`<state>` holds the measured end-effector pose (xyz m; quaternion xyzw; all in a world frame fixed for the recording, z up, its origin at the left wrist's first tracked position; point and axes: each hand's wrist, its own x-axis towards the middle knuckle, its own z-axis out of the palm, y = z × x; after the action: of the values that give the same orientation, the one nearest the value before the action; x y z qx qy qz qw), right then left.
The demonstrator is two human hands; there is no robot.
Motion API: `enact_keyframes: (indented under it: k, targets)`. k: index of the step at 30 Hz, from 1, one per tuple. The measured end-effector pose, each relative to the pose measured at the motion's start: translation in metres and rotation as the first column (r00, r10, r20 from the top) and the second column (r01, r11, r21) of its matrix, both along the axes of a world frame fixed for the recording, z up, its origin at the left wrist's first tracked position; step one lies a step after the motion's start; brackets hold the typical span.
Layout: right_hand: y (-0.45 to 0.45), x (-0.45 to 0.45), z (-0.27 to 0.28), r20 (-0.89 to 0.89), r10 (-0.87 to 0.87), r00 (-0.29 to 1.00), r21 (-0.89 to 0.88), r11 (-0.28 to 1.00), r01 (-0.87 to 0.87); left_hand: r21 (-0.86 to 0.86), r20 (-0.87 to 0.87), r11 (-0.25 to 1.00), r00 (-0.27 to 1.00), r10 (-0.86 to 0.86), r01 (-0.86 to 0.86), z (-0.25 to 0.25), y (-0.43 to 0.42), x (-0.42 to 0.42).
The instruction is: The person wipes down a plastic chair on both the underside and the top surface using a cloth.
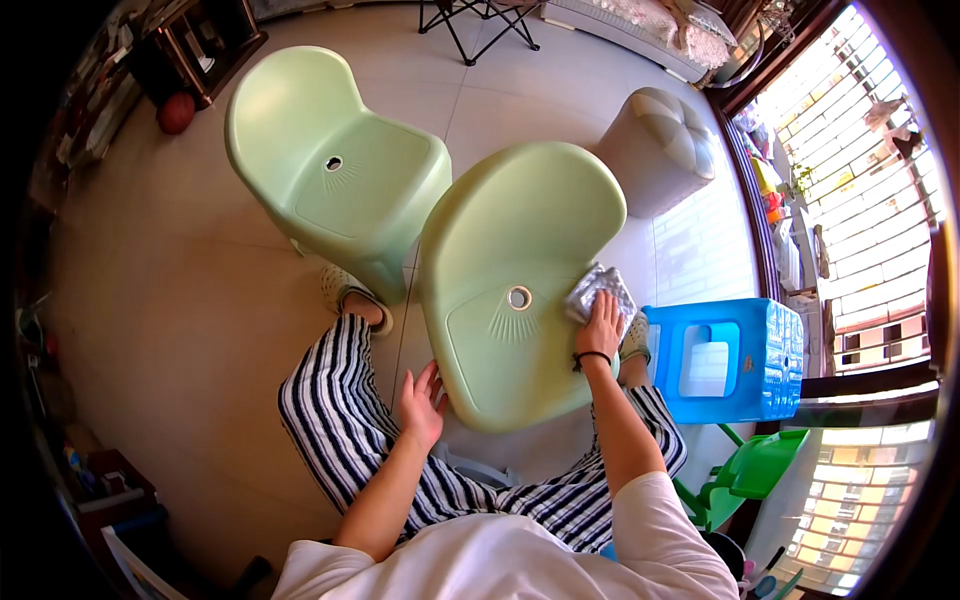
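Observation:
Between my knees stands a pale green plastic chair (500, 370) with a round hole in its seat. My right hand (601, 328) presses a grey patterned cloth (598, 290) onto the right side of this chair, near where the seat meets the backrest. At the chair's lower left edge is my left hand (424, 402), palm turned toward the chair, fingers apart, holding nothing. A second pale green chair (370, 180) of the same kind stands just beyond, to the left.
Behind the near chair is a round-cornered stool (655, 155). A blue plastic stool (780, 360) lies to the right, with a green chair (760, 465) below it. Folding-chair legs (465, 45), a ball (176, 113) and a sofa (625, 35) are farther off.

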<state>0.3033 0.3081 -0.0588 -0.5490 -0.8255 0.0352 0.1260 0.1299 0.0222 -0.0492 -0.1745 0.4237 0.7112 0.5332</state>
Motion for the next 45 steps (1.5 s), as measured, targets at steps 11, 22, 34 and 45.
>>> enact_keyframes:
  k: [11,22,34,45]
  targets:
    - [-0.131,-0.148,-0.007,-0.358,0.443,0.822,-0.017,0.877,-0.480,-0.033,0.008,0.999,0.999,0.042,-0.041,-0.002,0.000,-0.001]
    - [-0.141,-0.006,0.046,-0.278,0.755,0.594,-0.203,0.559,-0.804,-0.036,0.101,0.984,0.979,0.175,-0.172,-0.008,0.001,-0.001]
    - [-0.180,0.024,0.006,-0.265,0.315,0.912,0.015,0.947,-0.322,-0.078,0.052,0.996,0.998,0.047,-0.043,0.015,-0.002,0.000]
    - [-0.203,0.022,0.031,-0.302,0.372,0.878,-0.056,0.912,-0.406,-0.081,0.015,0.983,0.987,-0.162,0.163,0.020,-0.011,0.001]
